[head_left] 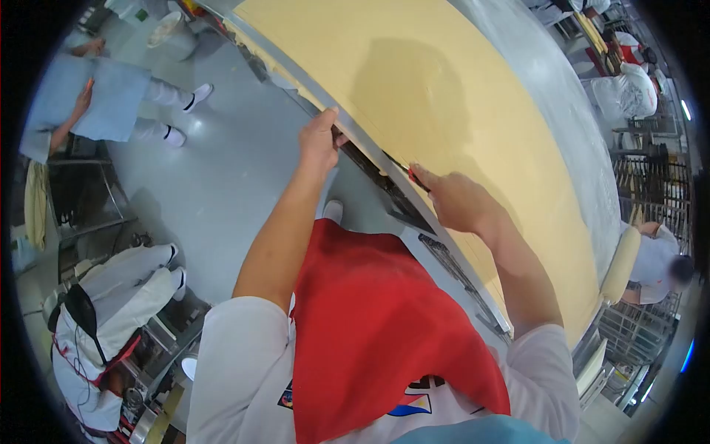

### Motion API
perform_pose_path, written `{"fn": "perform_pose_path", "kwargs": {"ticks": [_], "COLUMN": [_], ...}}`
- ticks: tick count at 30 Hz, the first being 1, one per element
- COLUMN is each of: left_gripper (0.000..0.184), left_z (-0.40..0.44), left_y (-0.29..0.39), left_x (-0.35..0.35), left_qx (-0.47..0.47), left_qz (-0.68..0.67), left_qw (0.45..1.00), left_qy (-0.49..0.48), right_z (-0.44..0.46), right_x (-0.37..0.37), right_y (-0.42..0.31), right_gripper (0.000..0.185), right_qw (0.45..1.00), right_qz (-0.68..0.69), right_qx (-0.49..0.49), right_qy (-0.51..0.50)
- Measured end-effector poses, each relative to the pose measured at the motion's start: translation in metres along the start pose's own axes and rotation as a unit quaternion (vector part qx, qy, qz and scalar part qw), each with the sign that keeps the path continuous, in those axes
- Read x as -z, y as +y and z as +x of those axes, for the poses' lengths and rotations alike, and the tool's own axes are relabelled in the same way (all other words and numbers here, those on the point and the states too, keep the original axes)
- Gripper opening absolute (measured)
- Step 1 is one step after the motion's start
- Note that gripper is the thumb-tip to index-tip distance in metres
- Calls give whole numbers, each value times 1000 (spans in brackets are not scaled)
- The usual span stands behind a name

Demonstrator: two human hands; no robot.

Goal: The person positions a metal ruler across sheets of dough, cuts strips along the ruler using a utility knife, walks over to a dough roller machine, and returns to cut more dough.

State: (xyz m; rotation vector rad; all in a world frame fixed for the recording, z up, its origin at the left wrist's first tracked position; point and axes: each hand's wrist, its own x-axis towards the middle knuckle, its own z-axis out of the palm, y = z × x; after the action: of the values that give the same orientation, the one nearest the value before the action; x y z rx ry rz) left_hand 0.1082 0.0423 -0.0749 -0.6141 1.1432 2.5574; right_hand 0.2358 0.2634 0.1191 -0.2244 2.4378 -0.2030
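Note:
A wide sheet of pale yellow dough (488, 111) covers the work table. Along its near edge runs a long straight metal bar (362, 137). My left hand (319, 142) is closed around this bar, thumb on top and fingers curled beneath. To the right, my right hand (462, 201) grips a knife (418, 180) with a red and black handle, its index finger stretched along the handle. The thin dark blade points up-left and meets the dough just beside the bar; its tip is hard to make out.
Beyond the dough, the table surface (547, 66) looks dusted with flour. A person (654, 259) stands at the far right near a thick dough roll (621, 265). Two people (81, 103) are at the left, near racks and a white bucket (171, 37). Others work at the upper right.

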Motion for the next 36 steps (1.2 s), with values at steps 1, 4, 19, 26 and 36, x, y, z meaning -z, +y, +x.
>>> {"fn": "perform_pose_path", "kwargs": {"ticks": [1,4,19,26,36], "left_gripper": [14,18,24,24,47], "left_z": [-8,-54,-128,-119,-130], "left_y": [-9,-49,-116,-122,-170], "left_x": [-2,-13,-53,-52,-81], "left_qx": [-6,27,-11,10,-72], "left_qz": [2,15,39,32,21], "left_qw": [1000,1000,996,995,982], "left_qy": [1,1,78,93,172], "right_z": [-1,1,10,-65,-134], "right_x": [0,-3,-38,-57,-99], "right_y": [1,4,33,45,86], "right_gripper": [70,61,47,59,64], "right_qw": [1000,998,975,997,998], "right_qz": [13,21,20,7,-3], "right_qx": [14,39,159,30,4], "right_qy": [18,39,151,65,64]}}
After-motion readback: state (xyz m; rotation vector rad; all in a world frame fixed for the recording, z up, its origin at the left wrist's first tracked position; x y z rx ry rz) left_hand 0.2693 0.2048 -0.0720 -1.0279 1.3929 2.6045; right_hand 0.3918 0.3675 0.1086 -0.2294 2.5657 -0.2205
